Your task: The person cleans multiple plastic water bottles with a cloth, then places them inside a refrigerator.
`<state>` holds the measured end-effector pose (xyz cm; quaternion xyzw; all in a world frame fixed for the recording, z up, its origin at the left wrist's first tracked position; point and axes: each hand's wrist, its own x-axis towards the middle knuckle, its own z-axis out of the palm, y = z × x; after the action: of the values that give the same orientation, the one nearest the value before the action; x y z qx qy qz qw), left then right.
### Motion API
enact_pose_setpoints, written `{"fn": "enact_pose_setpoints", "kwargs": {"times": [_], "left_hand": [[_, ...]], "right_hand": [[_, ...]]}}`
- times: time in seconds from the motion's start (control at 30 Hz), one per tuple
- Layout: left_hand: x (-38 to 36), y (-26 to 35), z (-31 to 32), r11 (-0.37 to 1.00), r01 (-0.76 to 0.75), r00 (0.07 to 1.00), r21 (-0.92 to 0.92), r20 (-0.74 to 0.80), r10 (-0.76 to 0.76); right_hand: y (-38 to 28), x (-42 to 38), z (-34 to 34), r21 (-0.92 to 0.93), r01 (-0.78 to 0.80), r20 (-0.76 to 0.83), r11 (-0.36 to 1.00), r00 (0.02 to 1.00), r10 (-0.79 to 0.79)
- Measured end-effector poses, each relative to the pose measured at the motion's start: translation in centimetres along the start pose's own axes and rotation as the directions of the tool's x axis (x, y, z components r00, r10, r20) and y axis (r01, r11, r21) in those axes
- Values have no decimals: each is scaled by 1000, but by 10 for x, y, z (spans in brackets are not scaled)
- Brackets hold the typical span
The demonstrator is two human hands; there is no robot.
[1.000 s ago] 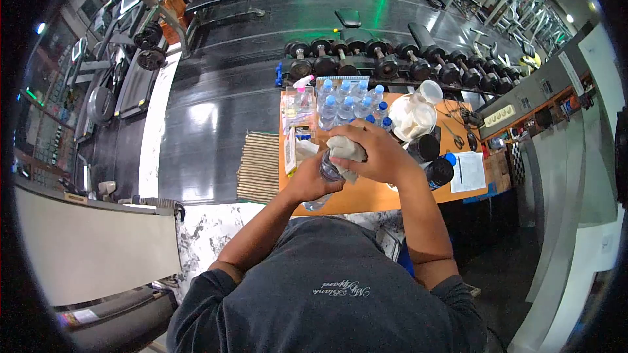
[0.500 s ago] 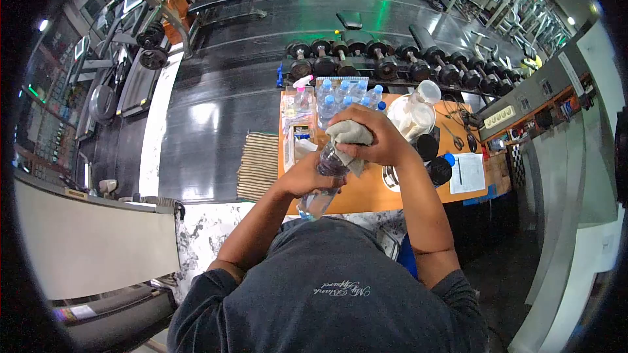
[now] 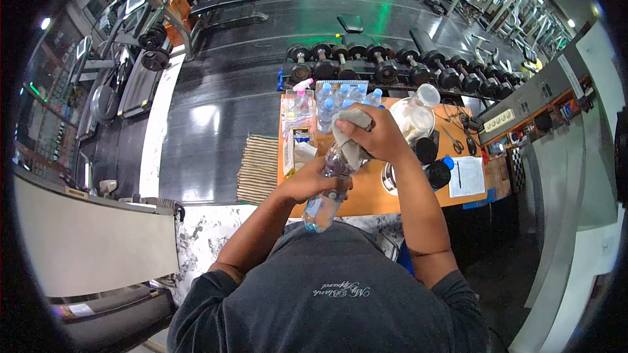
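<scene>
A clear plastic bottle is tilted in front of my chest, its base toward me. My left hand is closed around its middle. My right hand grips a pale grey cloth, which covers the bottle's upper end and hangs down beside it. The cap, if there is one, is hidden under the cloth. Beyond my hands stand several water bottles with blue caps, and a spray bottle with a pink-and-white head is to their left.
On the wooden table are white containers, dark-lidded tubs, scissors and a paper with a pen. A striped mat lies left of it. Behind is a rack of dumbbells.
The bottle has tipped a little more upright and its base has shifted down and right. My right hand and the cloth have turned and moved slightly on its upper end.
</scene>
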<state>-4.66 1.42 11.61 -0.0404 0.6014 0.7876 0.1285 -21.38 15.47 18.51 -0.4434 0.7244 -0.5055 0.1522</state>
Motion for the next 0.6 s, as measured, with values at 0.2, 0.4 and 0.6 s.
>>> {"fn": "enact_pose_setpoints", "kwargs": {"times": [0.2, 0.4, 0.6], "left_hand": [[1, -9, -7, 946, -104, 990, -308, 61, 129], [3, -12, -3, 928, -148, 988, -341, -97, 122], [4, -16, -8, 933, -118, 975, -339, -216, 45]], "right_hand": [[-12, 3, 10, 217, -142, -234, 966, 953, 192], [6, 7, 30, 60, 86, -499, 994, 865, -45], [10, -11, 12, -147, 251, -350, 957, 891, -288]]}}
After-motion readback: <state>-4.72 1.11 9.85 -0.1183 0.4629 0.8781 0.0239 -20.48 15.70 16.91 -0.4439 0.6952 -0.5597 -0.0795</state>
